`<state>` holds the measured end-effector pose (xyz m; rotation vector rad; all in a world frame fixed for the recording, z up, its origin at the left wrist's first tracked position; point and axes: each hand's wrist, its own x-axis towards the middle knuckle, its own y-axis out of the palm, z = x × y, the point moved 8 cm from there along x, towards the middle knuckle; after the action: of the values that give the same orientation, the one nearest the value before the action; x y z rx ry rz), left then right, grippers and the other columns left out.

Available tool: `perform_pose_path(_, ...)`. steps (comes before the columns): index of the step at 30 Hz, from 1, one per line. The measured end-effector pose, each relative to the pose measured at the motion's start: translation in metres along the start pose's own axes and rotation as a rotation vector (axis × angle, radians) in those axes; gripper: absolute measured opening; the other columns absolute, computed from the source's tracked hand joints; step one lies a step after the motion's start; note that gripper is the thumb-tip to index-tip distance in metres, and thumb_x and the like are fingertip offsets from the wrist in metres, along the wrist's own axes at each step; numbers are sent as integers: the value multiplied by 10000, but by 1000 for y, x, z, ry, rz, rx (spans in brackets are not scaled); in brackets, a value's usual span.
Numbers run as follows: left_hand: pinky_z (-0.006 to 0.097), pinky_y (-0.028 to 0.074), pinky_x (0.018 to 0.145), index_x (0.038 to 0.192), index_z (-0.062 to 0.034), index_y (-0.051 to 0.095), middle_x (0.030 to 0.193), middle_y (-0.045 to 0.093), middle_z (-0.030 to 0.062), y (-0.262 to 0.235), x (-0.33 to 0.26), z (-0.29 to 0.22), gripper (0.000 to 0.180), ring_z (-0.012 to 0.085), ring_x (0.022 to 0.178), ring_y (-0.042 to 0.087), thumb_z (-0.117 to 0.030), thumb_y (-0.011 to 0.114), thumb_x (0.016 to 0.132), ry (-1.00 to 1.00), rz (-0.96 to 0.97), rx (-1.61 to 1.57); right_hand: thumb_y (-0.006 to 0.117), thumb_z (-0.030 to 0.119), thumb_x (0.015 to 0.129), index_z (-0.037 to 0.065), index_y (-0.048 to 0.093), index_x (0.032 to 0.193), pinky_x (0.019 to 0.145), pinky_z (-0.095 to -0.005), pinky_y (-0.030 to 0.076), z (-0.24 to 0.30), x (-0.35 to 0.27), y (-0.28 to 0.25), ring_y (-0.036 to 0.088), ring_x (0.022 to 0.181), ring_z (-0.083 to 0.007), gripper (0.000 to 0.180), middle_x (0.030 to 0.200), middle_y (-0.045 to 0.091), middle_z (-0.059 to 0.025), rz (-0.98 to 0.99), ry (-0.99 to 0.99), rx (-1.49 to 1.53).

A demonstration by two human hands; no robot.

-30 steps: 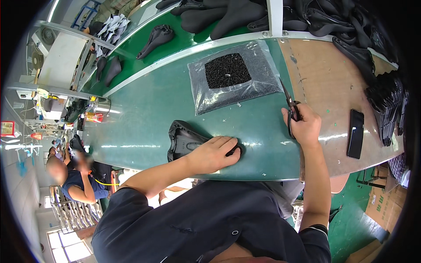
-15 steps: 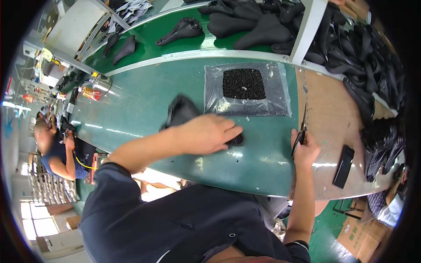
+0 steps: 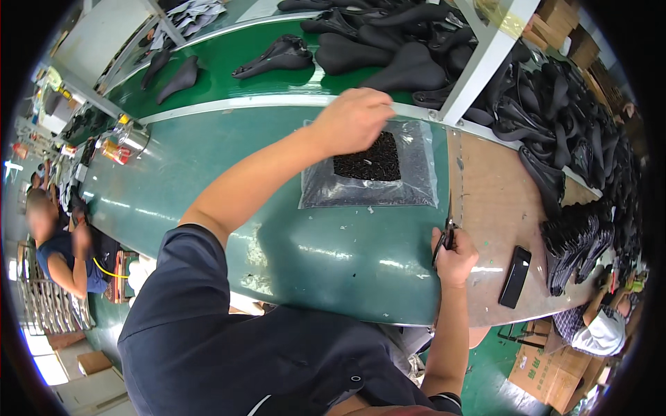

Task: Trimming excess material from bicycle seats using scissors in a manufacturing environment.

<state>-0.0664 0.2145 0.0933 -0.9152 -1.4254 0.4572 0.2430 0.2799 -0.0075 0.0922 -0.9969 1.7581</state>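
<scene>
My left hand (image 3: 354, 118) reaches forward over a clear plastic bag (image 3: 416, 188) that holds a heap of small black pieces (image 3: 368, 161). The hand is at the metal rail of the green conveyor (image 3: 229, 76), its fingers curled downward and blurred, and nothing shows in it. Black bicycle saddles (image 3: 409, 68) lie on the belt just beyond it. My right hand (image 3: 456, 258) rests at the near edge of the green table (image 3: 333, 263), shut on dark scissors (image 3: 447, 232) whose blades point away from me.
A black phone (image 3: 515, 276) lies on the brown board (image 3: 496, 201) at the right. Heaps of black saddles (image 3: 576, 139) fill the far right. A slanted metal post (image 3: 485, 62) crosses the belt. One person (image 3: 59, 249) sits at the left, another (image 3: 596, 329) at the lower right.
My left hand has left the black saddle it pressed on the table and moved forward to the conveyor rail; that saddle is gone from the table. My right hand kept the scissors.
</scene>
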Motion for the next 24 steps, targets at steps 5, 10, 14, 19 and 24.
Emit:
perform_pose_path(5,477,542,912,1141,-35,676,1121,676,155,-6,-30,92,345,366,1020,668,-60,720,800,-179,-8,208,906,148,685,70,677,737,495,-363,460,14,8,7,550,507,-239,248,616,571,-65,41,-90,-97)
perform_pose_path(10,481,516,1018,1272,34,617,1274,652,245,30,-26,203,597,420,1181,641,-344,775,838,-738,105,177,918,175,659,75,684,722,475,-378,467,10,8,8,573,488,-271,262,603,592,-76,82,-85,-103)
perform_pose_path(14,437,502,1049,1381,113,536,1370,624,276,80,-63,333,891,402,1259,631,-560,763,844,-1371,-18,-339,922,174,655,77,665,701,469,-369,463,16,13,13,573,485,-267,279,596,588,-73,102,-96,-77)
perform_pose_path(19,523,490,995,1386,2,583,1294,683,130,117,-72,366,687,295,1139,669,-343,847,854,-1581,-525,-1036,927,175,648,77,640,686,472,-367,454,13,13,17,567,494,-261,306,598,579,-67,124,-112,-32)
perform_pose_path(24,450,511,935,1312,22,606,1215,696,115,88,-38,328,644,251,1095,674,-273,878,808,-1446,-600,-1097,931,172,642,76,650,694,470,-366,451,10,11,14,566,494,-258,302,600,579,-67,123,-97,-43)
